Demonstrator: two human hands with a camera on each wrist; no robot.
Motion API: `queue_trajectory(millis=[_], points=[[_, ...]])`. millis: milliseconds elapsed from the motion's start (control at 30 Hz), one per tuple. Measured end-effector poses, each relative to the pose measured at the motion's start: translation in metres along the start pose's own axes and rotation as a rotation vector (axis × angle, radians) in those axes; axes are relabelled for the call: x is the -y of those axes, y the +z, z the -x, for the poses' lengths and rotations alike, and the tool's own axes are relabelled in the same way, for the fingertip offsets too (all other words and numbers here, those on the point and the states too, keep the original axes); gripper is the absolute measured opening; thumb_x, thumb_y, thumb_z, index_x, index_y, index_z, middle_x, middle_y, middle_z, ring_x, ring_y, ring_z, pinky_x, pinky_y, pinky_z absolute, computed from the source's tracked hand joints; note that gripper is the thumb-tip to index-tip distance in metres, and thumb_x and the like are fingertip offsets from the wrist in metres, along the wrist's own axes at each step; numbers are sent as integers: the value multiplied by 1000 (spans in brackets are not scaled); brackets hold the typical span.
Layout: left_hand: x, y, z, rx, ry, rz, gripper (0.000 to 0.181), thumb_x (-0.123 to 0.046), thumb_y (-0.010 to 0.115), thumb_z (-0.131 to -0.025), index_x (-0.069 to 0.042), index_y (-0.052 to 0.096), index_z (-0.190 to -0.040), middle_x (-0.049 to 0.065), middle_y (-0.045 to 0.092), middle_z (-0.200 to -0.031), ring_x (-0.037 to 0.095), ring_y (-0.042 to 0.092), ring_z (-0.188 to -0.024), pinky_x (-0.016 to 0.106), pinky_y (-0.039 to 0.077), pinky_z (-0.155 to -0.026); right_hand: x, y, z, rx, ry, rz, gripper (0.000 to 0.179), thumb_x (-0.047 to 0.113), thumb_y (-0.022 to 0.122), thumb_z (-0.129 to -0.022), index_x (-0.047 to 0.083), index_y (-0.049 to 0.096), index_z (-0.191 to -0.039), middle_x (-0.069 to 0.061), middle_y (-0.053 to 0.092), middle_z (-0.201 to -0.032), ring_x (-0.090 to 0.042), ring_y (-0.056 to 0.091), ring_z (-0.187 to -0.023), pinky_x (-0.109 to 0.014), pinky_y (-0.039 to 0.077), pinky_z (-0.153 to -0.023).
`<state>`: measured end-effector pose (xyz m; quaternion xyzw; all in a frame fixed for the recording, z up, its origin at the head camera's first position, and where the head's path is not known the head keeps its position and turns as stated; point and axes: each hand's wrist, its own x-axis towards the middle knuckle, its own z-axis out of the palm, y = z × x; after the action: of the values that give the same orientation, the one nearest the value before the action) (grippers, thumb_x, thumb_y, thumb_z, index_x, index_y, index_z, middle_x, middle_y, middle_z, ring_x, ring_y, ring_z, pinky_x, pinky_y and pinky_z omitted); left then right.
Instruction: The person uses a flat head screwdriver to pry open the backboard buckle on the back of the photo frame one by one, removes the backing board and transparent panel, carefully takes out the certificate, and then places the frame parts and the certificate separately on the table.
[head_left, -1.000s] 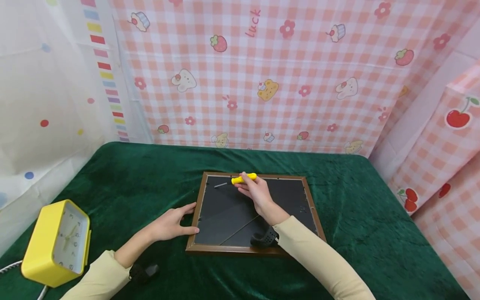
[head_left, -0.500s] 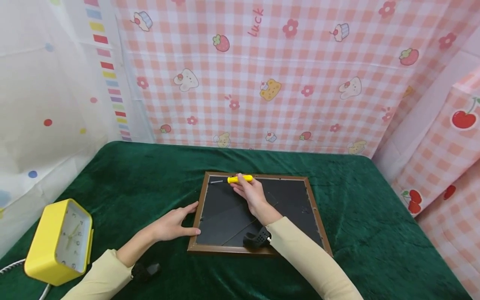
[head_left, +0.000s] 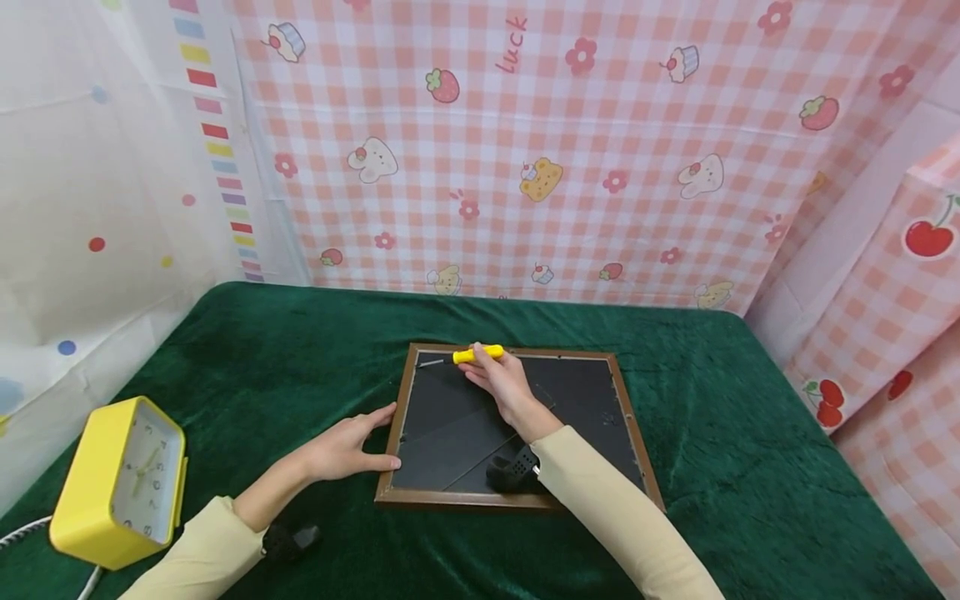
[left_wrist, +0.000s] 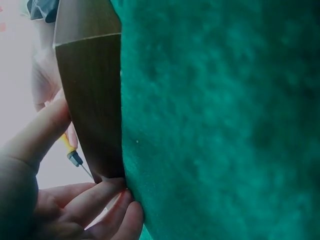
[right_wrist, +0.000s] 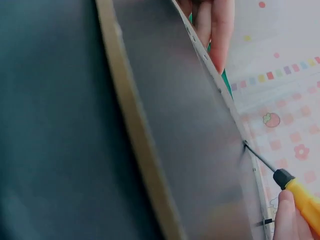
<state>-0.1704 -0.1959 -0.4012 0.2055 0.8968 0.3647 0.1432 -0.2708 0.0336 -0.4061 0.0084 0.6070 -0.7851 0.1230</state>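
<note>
A picture frame point(head_left: 406, 385) with a brown wooden rim lies face down, its black backing board point(head_left: 442, 425) upward. My right hand point(head_left: 510, 390) holds a yellow-handled screwdriver point(head_left: 465, 357) over the far left part of the board. In the right wrist view the screwdriver's tip meets the inner edge of the rim, near a small dark metal tab point(right_wrist: 267, 221). My left hand point(head_left: 341, 450) rests against the left rim, thumb on top and fingers along the outer side. In the left wrist view those fingers point(left_wrist: 95, 202) touch the rim's side.
A yellow alarm clock point(head_left: 93, 487) with a cord stands at the left. Dark green cloth point(head_left: 720, 417) covers the table. Pink checked fabric point(head_left: 525, 117) hangs behind, with pale dotted fabric point(head_left: 135, 200) at the left.
My right hand has brought the screwdriver left to the rim's inner edge by the far left corner; over the last half second its handle rises slightly. My left hand stays on the rim.
</note>
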Motion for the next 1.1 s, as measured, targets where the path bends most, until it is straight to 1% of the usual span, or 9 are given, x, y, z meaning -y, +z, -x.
queue_trajectory(millis=[167,367,533,700,800,867,967,1033,1100], points=[[0,0,1,2,14,-6,82,-34,64,-80,9,20,-135,27,32,-132,37,29,-121,51,26,-93,0,2,0,-2,-5,13,40,23,52,-90,-2,47,-120,-18,56,-111,-23,58,-95,-28,45,-77],[2,-1,0,4,35,-25,83,-35,64,-80,10,21,-135,27,32,-132,36,30,-121,51,26,-93,2,10,2,-22,-81,97,38,23,53,-89,-3,50,-117,-17,58,-107,-22,60,-91,-28,46,-75],[2,-1,-1,9,46,-27,84,-35,64,-80,10,20,-135,27,31,-132,35,30,-121,50,27,-93,7,21,2,-84,-151,203,33,23,57,-87,-2,55,-110,-14,61,-98,-19,62,-83,-26,48,-71],[2,-1,0,3,39,-32,83,-35,64,-80,10,21,-134,27,32,-132,35,30,-121,50,28,-93,16,38,3,-149,-225,389,33,30,58,-86,2,60,-101,-8,63,-89,-15,62,-75,-24,48,-68],[2,0,-1,-4,27,-40,83,-36,64,-79,10,22,-135,27,32,-132,35,31,-120,50,29,-92,20,47,6,-200,-240,503,31,34,58,-85,5,62,-95,-3,63,-84,-12,61,-72,-24,48,-68],[2,0,-1,-11,21,-43,83,-36,65,-79,9,22,-135,26,33,-132,35,32,-120,50,29,-92,23,52,7,-222,-254,559,29,35,58,-85,7,63,-92,-1,63,-80,-11,60,-69,-25,48,-67],[2,1,-2,-19,12,-43,83,-35,66,-78,9,23,-135,26,34,-132,35,32,-120,49,29,-92,23,55,8,-233,-279,613,28,36,58,-85,8,63,-89,1,62,-76,-10,59,-67,-26,47,-65],[2,1,-2,-25,4,-37,83,-34,67,-78,9,24,-134,26,35,-131,35,33,-119,50,29,-92,22,54,9,-217,-287,623,29,36,57,-85,8,63,-91,1,62,-78,-10,59,-68,-25,47,-65],[3,1,-2,-27,-5,-24,84,-33,68,-77,9,23,-134,26,35,-130,36,33,-119,51,28,-92,22,52,9,-190,-289,603,30,34,57,-86,6,62,-94,-2,63,-81,-13,60,-70,-25,48,-66]])
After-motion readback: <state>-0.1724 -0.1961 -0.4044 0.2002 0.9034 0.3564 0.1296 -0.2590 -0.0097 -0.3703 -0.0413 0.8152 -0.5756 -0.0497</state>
